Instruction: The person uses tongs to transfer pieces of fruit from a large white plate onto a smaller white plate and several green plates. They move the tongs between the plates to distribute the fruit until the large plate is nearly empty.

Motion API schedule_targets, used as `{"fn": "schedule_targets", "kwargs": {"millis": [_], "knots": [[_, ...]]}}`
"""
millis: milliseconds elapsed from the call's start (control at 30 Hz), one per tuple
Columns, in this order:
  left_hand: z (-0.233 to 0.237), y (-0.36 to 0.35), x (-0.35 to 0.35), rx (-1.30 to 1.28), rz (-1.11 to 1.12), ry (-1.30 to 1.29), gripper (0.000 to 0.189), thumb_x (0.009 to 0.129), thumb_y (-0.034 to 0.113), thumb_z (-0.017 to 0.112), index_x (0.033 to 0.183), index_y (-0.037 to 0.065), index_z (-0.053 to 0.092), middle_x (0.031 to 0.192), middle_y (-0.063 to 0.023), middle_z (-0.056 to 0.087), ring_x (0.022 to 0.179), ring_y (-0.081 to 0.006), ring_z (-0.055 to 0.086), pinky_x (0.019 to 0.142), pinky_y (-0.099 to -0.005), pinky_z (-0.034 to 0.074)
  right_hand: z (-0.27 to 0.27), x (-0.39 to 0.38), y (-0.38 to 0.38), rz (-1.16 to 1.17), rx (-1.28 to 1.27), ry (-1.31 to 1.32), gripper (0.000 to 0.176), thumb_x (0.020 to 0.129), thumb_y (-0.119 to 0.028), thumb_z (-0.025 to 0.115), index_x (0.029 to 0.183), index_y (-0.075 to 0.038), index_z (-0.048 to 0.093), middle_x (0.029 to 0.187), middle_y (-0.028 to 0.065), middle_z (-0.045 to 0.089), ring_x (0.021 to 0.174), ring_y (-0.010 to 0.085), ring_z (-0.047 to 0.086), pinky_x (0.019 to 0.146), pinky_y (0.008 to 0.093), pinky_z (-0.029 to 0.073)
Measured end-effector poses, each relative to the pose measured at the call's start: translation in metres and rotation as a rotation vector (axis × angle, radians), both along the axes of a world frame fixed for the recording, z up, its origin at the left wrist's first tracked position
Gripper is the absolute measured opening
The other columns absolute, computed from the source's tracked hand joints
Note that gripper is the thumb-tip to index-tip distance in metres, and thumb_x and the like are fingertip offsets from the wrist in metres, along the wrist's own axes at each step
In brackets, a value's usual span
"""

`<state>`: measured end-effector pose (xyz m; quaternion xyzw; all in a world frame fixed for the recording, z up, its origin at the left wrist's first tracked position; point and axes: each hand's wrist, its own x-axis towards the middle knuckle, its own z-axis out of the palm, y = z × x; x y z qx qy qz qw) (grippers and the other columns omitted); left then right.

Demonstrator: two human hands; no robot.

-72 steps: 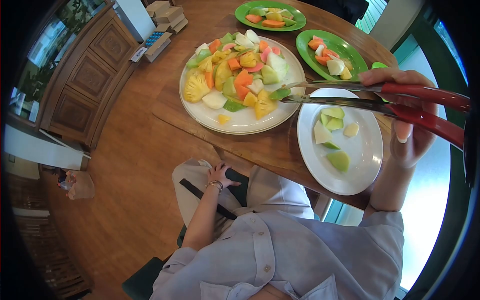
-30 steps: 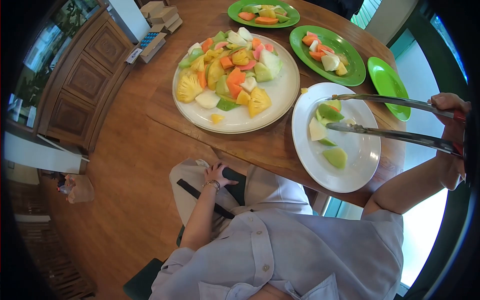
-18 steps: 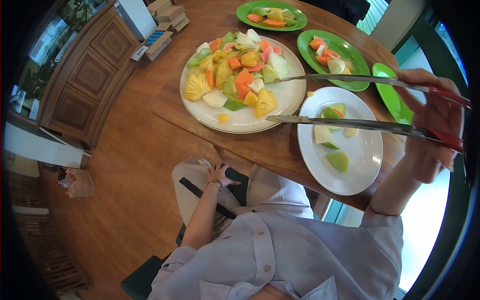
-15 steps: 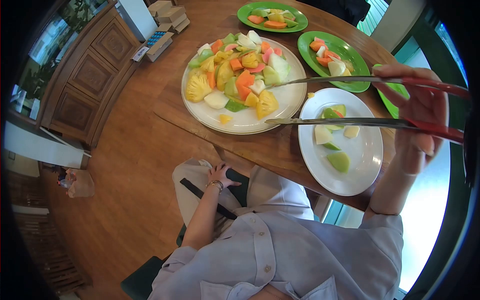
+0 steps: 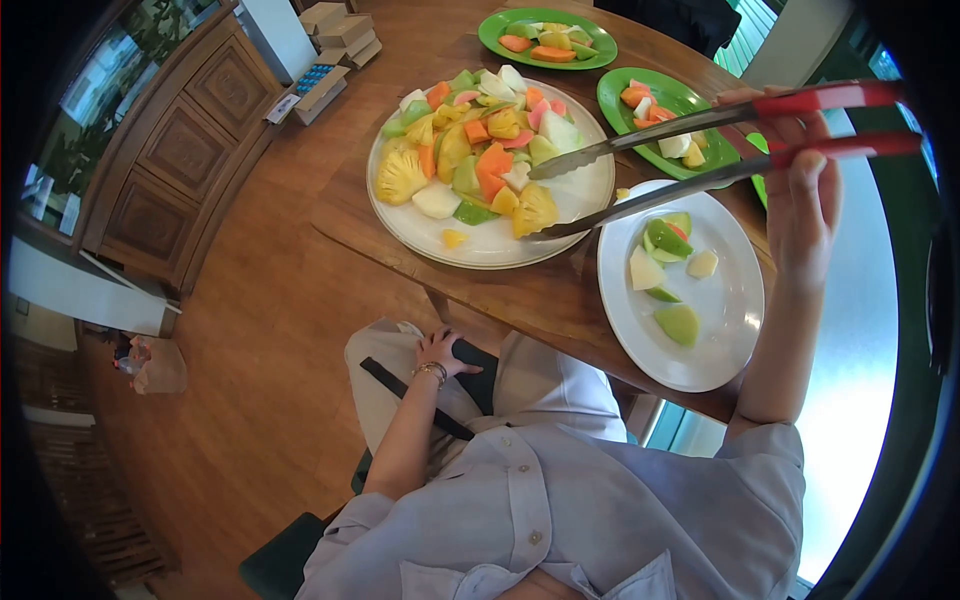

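My right hand (image 5: pixel 800 170) is closed round red-handled metal tongs (image 5: pixel 650 195), held over the table from the right. The tong arms are apart; their tips lie around the pineapple piece at the right side of the big round plate (image 5: pixel 480 250), and I cannot tell whether they touch it. That plate carries a heap of cut fruit (image 5: pixel 465 150). Below the tongs, an oval white plate (image 5: pixel 735 320) holds several pieces of green-skinned and pale fruit (image 5: pixel 678 325). My left hand (image 5: pixel 440 350) rests on my lap with its fingers spread, holding nothing.
Green plates of fruit stand at the table's far side (image 5: pixel 490 40) and beyond the oval plate (image 5: pixel 610 85); another green edge shows by my right hand. A wooden cabinet (image 5: pixel 185 150), boxes (image 5: pixel 345 45) and a bag (image 5: pixel 160 367) are on the left.
My right hand has shifted left and turned the tongs, so their handles sit higher and the arms slant down to the left. My left hand has stayed put.
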<state>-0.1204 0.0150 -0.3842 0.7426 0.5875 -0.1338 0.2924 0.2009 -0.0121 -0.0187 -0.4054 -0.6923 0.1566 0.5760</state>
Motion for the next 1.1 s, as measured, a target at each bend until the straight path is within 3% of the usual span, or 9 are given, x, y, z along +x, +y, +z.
{"fn": "schedule_targets", "kwargs": {"millis": [33,200,267,400,467,567,1100], "knots": [[-0.001,-0.001,0.000,0.019,0.001,-0.005,0.082,0.038,0.058,0.068,0.110,0.024,0.047,0.126,-0.0014,0.032,0.117,-0.0234,0.026,0.095,-0.0384,0.018,-0.006,0.003,0.005,0.020,-0.020,0.130,0.046,0.086,-0.035,0.035,0.109,0.004,0.037,0.105,0.0218,0.048,0.100,0.0279,0.048,0.089,0.0381,0.035],[-0.003,0.000,-0.001,0.026,-0.013,0.002,0.082,0.038,0.058,0.068,0.110,0.024,0.047,0.126,-0.0015,0.032,0.117,-0.0235,0.025,0.095,-0.0392,0.017,-0.010,0.016,0.016,-0.078,-0.123,0.368,0.033,0.088,-0.026,0.032,0.104,0.002,0.040,0.102,0.0206,0.051,0.097,0.0231,0.051,0.085,0.0359,0.039],[-0.002,0.000,0.000,0.032,-0.018,0.008,0.082,0.038,0.058,0.068,0.110,0.024,0.047,0.126,-0.0015,0.032,0.117,-0.0235,0.025,0.095,-0.0395,0.017,-0.011,0.018,0.018,-0.050,-0.126,0.442,0.033,0.086,-0.029,0.041,0.097,0.002,0.044,0.094,0.0144,0.055,0.089,0.0185,0.054,0.079,0.0323,0.042],[-0.002,-0.001,0.000,0.024,-0.009,0.004,0.082,0.039,0.058,0.069,0.110,0.024,0.047,0.126,-0.0016,0.032,0.118,-0.0236,0.025,0.095,-0.0396,0.017,-0.012,0.030,0.019,-0.094,-0.138,0.461,0.031,0.086,-0.027,0.040,0.096,0.002,0.044,0.094,0.0152,0.055,0.087,0.0186,0.054,0.078,0.0320,0.043],[-0.003,0.000,-0.001,0.025,-0.003,0.002,0.081,0.039,0.057,0.069,0.110,0.024,0.047,0.126,-0.0017,0.032,0.117,-0.0236,0.025,0.095,-0.0397,0.018,-0.010,0.035,0.017,0.040,-0.125,0.370,0.033,0.088,-0.024,0.033,0.104,0.004,0.040,0.100,0.0189,0.052,0.094,0.0225,0.052,0.083,0.0360,0.041],[-0.003,0.000,-0.001,0.006,0.004,-0.011,0.080,0.039,0.057,0.069,0.109,0.024,0.048,0.126,-0.0015,0.032,0.117,-0.0233,0.025,0.095,-0.0398,0.018,-0.003,0.028,0.011,0.059,-0.062,0.278,0.031,0.087,-0.026,0.036,0.097,0.003,0.044,0.095,0.0182,0.054,0.088,0.0204,0.054,0.079,0.0336,0.043],[0.001,-0.001,-0.001,0.020,0.001,-0.016,0.080,0.039,0.057,0.069,0.109,0.023,0.048,0.124,-0.0007,0.033,0.116,-0.0236,0.027,0.094,-0.0389,0.019,-0.009,0.019,0.012,0.023,0.033,0.224,0.028,0.086,-0.021,0.038,0.098,0.004,0.043,0.093,0.0185,0.055,0.084,0.0217,0.056,0.073,0.0320,0.047]]}}
